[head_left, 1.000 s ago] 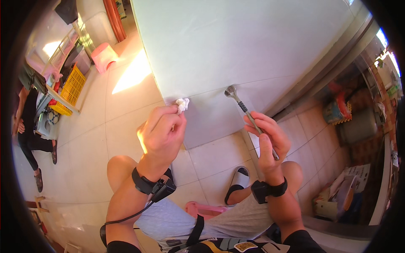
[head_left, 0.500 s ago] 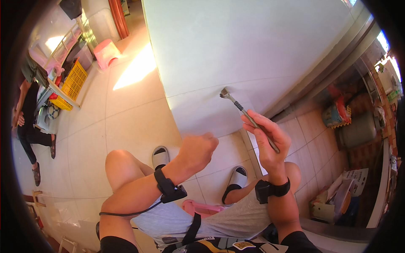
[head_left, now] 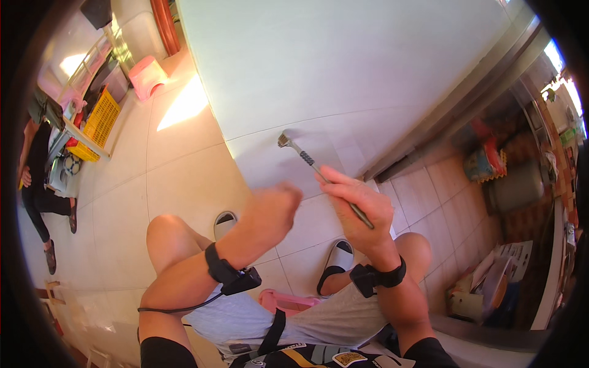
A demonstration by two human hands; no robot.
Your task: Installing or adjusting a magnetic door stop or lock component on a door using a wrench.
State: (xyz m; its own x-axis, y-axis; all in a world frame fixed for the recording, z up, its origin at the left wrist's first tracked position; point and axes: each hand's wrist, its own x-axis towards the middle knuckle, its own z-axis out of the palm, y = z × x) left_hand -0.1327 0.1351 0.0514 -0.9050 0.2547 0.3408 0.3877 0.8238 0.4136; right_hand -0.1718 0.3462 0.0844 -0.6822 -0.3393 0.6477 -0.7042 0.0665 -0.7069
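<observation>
Grey tool (head_left: 306, 157) gripped by right hand (head_left: 372, 207); left hand (head_left: 270, 211) curled.

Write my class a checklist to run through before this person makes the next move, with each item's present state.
1. Grey-handled tool held in the right hand: ok.
2. Tool's head touching the pale panel: cannot tell.
3. Left hand on the tool: not ok, it is apart.
4. Anything inside the left hand: cannot tell, it is blurred.
5. Black bands on the left wrist and right wrist: ok.
6. Other person away from both hands: ok.
</observation>
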